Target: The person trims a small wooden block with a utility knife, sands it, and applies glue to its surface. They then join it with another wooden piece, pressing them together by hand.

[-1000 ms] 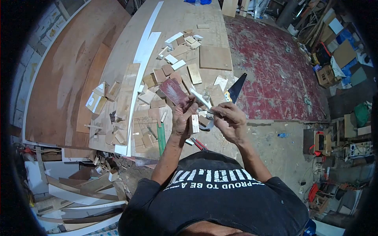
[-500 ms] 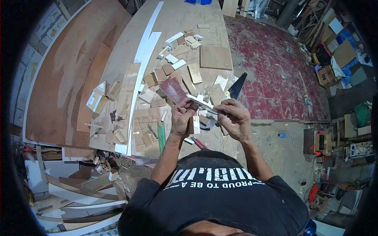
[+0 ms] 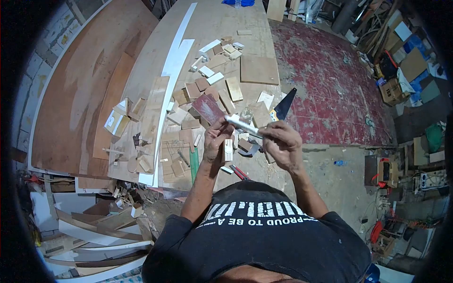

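Above the near end of the workbench, a slim white strip (image 3: pixel 243 124) is held between both hands; its exact kind I cannot make out. My left hand (image 3: pixel 217 140) pinches its left end, fingers closed. At the other end, my right hand (image 3: pixel 283 142) grips it with curled fingers. Below the strip, a small wooden block (image 3: pixel 227 150) stands near my left hand. A clear bottle or jar (image 3: pixel 246 114) shows just behind the strip. Beyond my right hand lies a handsaw (image 3: pixel 285 104) with a dark blade and yellow on its handle.
Several wood offcuts (image 3: pixel 233 88) are scattered over the workbench (image 3: pixel 226 19). A dark red board (image 3: pixel 207 108) and a green ruler (image 3: pixel 194 162) lie left of my hands. A long white strip (image 3: pixel 175 59) runs up the bench. Red-handled tools (image 3: pixel 239 171) sit near my body.
The white strip has turned in my hands, so a smoother face shows and the small projection on top is gone from view. My right hand has rolled slightly; both hands keep their hold.
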The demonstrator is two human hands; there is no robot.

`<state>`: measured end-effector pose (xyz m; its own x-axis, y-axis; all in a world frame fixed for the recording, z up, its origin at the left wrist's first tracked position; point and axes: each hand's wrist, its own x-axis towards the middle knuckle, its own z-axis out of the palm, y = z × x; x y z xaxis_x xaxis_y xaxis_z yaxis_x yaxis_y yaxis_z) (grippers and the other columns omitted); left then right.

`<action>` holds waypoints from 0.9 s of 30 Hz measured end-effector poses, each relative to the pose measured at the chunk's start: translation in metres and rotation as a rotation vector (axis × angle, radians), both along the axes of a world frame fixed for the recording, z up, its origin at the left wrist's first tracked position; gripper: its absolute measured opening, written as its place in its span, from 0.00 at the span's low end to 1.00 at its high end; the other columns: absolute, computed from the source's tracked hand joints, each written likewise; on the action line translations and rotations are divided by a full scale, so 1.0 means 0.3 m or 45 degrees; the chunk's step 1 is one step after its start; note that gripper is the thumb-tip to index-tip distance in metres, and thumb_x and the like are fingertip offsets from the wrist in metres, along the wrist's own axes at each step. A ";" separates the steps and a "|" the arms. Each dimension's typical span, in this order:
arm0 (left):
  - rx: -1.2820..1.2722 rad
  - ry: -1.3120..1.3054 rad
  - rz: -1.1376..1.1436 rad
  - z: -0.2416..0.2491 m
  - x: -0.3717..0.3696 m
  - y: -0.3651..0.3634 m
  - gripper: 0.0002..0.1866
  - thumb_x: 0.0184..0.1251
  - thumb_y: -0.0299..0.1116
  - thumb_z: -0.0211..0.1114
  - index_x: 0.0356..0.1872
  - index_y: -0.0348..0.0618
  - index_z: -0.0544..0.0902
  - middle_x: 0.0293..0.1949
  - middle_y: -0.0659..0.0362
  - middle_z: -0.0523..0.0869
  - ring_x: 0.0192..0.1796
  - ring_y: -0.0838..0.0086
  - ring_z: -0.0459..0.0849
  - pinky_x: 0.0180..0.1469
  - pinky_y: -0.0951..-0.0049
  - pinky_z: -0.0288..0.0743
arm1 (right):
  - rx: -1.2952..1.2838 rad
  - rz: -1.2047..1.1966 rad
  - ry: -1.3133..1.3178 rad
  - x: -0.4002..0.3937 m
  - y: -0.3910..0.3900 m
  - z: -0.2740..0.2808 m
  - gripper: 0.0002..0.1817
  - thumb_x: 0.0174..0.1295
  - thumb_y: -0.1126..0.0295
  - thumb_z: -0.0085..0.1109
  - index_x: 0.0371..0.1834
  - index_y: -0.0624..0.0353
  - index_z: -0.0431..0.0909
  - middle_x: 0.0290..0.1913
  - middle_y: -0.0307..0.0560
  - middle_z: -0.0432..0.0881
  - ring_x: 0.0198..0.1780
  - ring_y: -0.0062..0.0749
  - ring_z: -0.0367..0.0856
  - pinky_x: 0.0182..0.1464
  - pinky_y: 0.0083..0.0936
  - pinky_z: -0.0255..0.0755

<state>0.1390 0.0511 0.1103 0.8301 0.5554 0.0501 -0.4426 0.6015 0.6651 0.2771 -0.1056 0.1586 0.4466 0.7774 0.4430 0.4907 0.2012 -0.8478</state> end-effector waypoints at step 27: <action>-0.223 -0.095 -0.114 -0.040 -0.008 -0.013 0.14 0.76 0.30 0.54 0.58 0.43 0.79 0.50 0.45 0.85 0.15 0.82 0.76 0.13 0.84 0.67 | 0.095 -0.088 -0.212 -0.018 0.017 -0.011 0.17 0.49 0.84 0.61 0.45 0.62 0.85 0.40 0.48 0.80 0.37 0.28 0.84 0.38 0.20 0.76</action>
<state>0.1367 0.0473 0.0983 0.8742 0.4851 0.0223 -0.4260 0.7441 0.5146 0.2718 -0.1005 0.1552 0.4135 0.7097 0.5704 0.6375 0.2217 -0.7379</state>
